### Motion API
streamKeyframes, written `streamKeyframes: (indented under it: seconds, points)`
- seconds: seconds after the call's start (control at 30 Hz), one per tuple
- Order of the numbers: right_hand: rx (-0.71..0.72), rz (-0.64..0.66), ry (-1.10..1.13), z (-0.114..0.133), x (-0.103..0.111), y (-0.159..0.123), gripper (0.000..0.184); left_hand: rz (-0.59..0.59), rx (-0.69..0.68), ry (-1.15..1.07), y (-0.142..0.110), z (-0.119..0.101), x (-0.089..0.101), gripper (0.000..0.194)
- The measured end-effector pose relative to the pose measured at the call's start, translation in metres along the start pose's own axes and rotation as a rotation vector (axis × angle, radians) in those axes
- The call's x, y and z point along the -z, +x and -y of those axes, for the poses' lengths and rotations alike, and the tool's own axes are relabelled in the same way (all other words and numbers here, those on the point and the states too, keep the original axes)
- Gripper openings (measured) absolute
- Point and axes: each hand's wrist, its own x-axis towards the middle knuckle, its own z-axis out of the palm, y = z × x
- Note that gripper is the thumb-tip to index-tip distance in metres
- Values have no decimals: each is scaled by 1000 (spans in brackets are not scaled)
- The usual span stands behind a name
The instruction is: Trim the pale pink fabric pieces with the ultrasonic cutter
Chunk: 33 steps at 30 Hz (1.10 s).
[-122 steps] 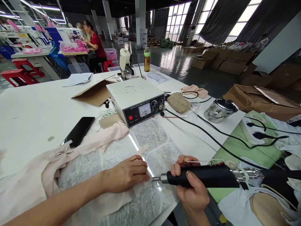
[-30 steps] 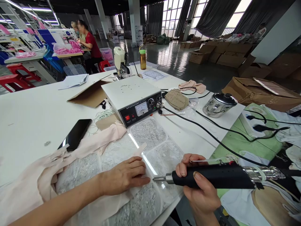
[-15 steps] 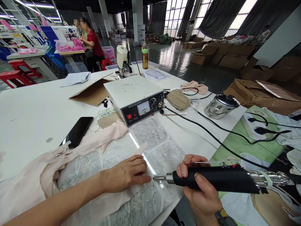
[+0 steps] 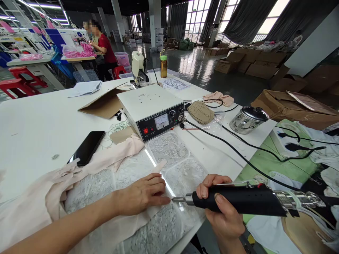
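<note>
My left hand (image 4: 143, 195) lies palm down on pale pink fabric (image 4: 132, 220), its fingers stretched out and the thumb and fingertips pressing the cloth. In my right hand (image 4: 225, 215) is a black ultrasonic handpiece (image 4: 241, 200), held almost level, with the fingers wrapped round its barrel. The narrow metal tip of this tool (image 4: 178, 199) points left, right beside my left fingertips. Whether the tip touches the cloth I cannot tell. A strip of the fabric (image 4: 160, 165) sticks out beyond my left hand. Beneath lies a marbled grey sheet (image 4: 182, 176) with a glossy clear cover.
A white control box (image 4: 150, 106) with a dial stands behind my hands, its black cable (image 4: 225, 137) running to the tool. Around it are a phone (image 4: 88, 148), a steel lidded pot (image 4: 249, 120), cardboard (image 4: 103, 104) and a bottle (image 4: 163, 67). A co-worker (image 4: 106, 49) sits far left.
The handpiece and my right hand have shifted slightly left, and the rear of the tool has moved left too. My left hand stays in place on the fabric.
</note>
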Motion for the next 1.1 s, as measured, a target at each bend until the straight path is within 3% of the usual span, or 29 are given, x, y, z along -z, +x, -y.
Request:
streamKeyframes:
  seconds: [1.1]
  points:
    - [13, 77, 8, -1, -4, -8, 9, -3, -33, -20, -1, 2, -1, 27]
